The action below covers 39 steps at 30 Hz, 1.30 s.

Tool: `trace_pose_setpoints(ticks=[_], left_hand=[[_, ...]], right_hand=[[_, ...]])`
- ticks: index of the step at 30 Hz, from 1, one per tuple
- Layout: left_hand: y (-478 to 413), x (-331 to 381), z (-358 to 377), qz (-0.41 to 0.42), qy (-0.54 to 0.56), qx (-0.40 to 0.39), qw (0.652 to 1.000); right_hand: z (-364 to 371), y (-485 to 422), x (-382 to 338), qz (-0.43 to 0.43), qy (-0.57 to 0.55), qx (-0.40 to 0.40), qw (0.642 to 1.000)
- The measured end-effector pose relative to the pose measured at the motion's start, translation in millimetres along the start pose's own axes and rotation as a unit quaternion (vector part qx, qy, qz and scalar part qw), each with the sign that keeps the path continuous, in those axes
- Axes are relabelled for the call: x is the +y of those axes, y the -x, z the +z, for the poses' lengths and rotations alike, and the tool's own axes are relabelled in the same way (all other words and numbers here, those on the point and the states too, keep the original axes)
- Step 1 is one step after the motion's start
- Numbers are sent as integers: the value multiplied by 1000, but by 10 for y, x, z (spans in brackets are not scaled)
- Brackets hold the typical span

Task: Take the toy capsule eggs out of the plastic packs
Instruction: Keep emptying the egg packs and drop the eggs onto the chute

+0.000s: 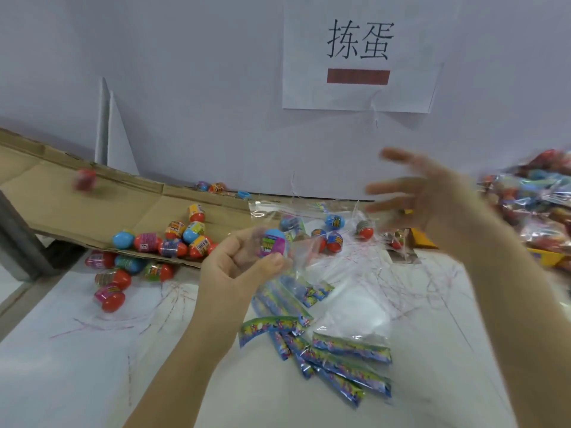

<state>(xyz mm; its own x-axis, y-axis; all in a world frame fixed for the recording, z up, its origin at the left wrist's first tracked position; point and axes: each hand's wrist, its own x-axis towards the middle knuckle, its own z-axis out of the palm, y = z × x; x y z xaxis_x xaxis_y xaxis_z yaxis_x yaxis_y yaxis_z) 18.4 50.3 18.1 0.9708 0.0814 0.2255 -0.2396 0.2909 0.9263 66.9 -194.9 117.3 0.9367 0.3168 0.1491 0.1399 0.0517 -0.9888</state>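
Between left fingers (272, 261), capsule egg (273, 242)

Two hands show: the left hand (244, 267) and the right hand (432, 199). One capsule egg (273, 242) sits in the left hand. About eight loose eggs (173, 248) cluster on the one cardboard sheet (77, 211). Five more lie on the bench (92, 366) below it, two by the wall, and roughly six among the empty plastic packs (349, 304). Some eight printed strips (350, 347) lie nearby. The full packs (540, 205) at the right are too blurred to count.
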Motion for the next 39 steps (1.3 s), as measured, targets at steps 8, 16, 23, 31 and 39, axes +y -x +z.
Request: trace_pose_setpoints(ticks=[8, 16, 23, 31, 39], left_hand=[[9, 39, 40, -14, 22, -26, 999], [19, 32, 64, -75, 19, -47, 996], [26, 38, 70, -141, 109, -11, 984], [-6, 24, 29, -86, 139, 38, 986], [-73, 85, -60, -153, 11, -25, 988]], right_hand=[[840, 67, 400, -182, 381, 69, 904], [866, 57, 402, -88, 410, 27, 908], [742, 9, 416, -65, 238, 39, 968], [816, -2, 541, 68, 221, -49, 972], [794, -26, 526, 32, 120, 5, 992]])
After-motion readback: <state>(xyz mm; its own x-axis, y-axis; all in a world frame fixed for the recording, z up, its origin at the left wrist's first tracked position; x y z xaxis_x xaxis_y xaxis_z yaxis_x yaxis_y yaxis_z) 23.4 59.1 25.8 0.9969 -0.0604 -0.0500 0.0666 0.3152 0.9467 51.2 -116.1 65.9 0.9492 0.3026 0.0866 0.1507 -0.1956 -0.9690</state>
